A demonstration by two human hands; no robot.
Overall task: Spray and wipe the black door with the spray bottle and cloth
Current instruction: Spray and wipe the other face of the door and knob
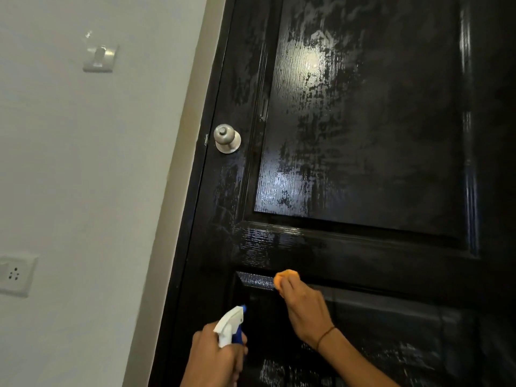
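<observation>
The black panelled door (363, 135) fills the right of the view, its upper panel streaked with wet patches that catch the light. My right hand (304, 311) holds an orange cloth (283, 277) against the top edge of the lower panel. My left hand (216, 356) grips a spray bottle by the neck; its white and blue spray head (230, 325) points up and right toward the door. The bottle's body is hidden below my hand.
A round metal door knob (226, 138) sits at the door's left edge. On the white wall to the left are a light switch (100, 58) and a power socket (15, 275).
</observation>
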